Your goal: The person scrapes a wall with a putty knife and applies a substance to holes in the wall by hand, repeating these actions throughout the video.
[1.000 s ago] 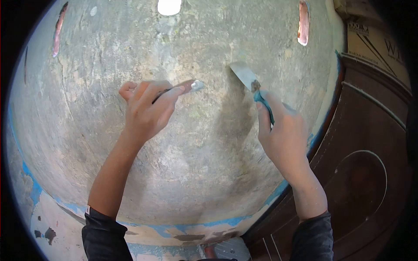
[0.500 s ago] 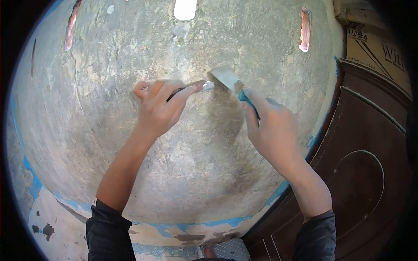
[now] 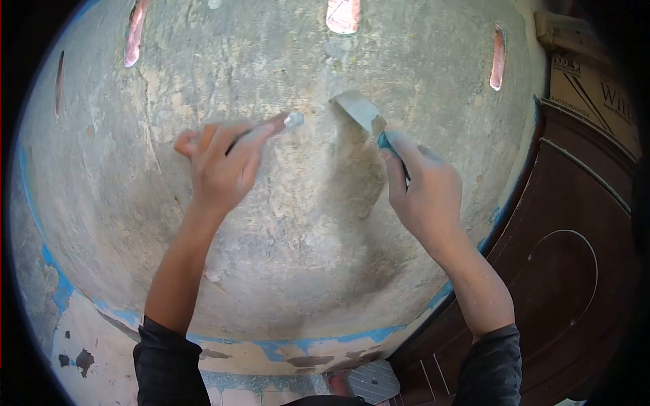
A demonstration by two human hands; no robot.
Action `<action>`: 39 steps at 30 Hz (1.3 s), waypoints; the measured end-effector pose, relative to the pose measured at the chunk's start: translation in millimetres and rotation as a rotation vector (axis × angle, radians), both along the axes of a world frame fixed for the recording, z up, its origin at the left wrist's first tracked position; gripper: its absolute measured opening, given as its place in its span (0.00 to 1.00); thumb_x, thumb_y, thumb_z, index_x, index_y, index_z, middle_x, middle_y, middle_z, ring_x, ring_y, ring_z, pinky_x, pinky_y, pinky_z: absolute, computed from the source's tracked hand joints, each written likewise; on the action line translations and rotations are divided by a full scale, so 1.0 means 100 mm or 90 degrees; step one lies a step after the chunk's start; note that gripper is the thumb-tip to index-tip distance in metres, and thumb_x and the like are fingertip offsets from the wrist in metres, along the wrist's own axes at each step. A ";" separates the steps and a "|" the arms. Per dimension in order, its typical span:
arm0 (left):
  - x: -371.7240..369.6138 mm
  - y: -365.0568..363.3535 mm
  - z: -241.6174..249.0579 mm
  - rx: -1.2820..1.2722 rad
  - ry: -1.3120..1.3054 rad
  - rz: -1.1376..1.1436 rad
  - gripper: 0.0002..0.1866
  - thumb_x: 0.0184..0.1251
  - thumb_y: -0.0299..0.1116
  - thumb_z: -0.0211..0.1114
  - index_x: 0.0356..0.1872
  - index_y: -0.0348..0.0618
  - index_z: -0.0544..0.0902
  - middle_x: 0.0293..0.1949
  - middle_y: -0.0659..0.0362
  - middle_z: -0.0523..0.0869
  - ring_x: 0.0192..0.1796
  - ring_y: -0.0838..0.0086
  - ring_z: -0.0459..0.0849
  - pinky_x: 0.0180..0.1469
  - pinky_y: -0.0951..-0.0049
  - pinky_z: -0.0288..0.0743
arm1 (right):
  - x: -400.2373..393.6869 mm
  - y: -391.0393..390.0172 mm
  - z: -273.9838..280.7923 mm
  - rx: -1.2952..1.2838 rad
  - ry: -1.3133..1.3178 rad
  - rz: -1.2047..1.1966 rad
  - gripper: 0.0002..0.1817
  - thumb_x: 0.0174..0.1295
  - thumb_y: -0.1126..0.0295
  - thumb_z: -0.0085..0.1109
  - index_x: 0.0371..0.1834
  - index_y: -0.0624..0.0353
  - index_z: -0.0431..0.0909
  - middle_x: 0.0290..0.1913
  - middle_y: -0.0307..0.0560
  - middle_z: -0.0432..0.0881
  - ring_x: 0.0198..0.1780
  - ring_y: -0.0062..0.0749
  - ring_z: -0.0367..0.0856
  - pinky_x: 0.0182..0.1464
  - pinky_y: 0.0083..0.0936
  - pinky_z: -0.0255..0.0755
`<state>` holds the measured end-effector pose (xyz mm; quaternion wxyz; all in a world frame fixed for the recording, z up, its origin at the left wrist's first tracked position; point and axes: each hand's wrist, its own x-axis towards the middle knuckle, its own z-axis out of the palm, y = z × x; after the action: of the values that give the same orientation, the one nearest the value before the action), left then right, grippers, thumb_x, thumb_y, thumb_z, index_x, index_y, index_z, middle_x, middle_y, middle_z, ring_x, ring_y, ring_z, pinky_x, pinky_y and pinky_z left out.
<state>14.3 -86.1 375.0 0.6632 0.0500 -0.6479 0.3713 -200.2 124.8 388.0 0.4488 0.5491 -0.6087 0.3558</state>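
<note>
My left hand (image 3: pixel 223 162) is closed on a slim tool (image 3: pixel 279 124) with a dark, reddish-brown body and a whitish tip. Its exact kind is not clear. Fingers of that hand rest close to the rough grey plastered wall (image 3: pixel 284 203). My right hand (image 3: pixel 428 193) grips a putty knife (image 3: pixel 359 110) by its teal handle. The broad metal blade points up and left, near the wall, and casts a shadow below it. A gap separates the blade from the slim tool's tip.
Slots in the wall include a bright central opening (image 3: pixel 343 17) and a narrow right one (image 3: pixel 498 59). Dark brown panelled wooden furniture (image 3: pixel 542 271) stands at right, with a cardboard box (image 3: pixel 592 95) above. Flaking blue paint (image 3: pixel 271 348) lines the wall's lower edge.
My left hand and the slim tool have moved left, away from the putty knife. The putty knife stays nearly in place in view, while the wall has shifted right and slightly down.
</note>
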 end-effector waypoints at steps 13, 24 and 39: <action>0.62 -0.45 0.39 -0.007 -0.038 -0.020 0.22 0.57 0.26 0.75 0.53 0.62 0.89 0.45 0.72 0.85 0.46 0.79 0.81 0.56 0.64 0.52 | 0.51 -0.28 0.12 -0.091 -0.141 0.035 0.12 0.71 0.66 0.60 0.54 0.57 0.83 0.28 0.58 0.84 0.29 0.54 0.85 0.32 0.41 0.74; 0.67 -0.54 0.22 -0.014 -0.071 -0.048 0.17 0.61 0.30 0.73 0.52 0.60 0.89 0.45 0.71 0.85 0.48 0.78 0.80 0.55 0.63 0.52 | 0.78 -0.34 0.24 -0.115 -0.217 -0.039 0.12 0.72 0.65 0.58 0.54 0.55 0.83 0.27 0.59 0.84 0.30 0.58 0.85 0.33 0.46 0.74; 0.70 -0.56 0.22 -0.011 -0.071 -0.064 0.19 0.61 0.29 0.72 0.53 0.59 0.88 0.46 0.71 0.85 0.50 0.77 0.80 0.55 0.63 0.53 | 0.88 -0.33 0.31 -0.115 -0.231 -0.068 0.13 0.71 0.65 0.58 0.53 0.57 0.83 0.27 0.61 0.83 0.30 0.59 0.85 0.34 0.47 0.74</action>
<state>84.1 -141.8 397.3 0.6444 -0.0087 -0.6823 0.3453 -111.8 91.5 419.3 0.3975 0.4002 -0.6734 0.4778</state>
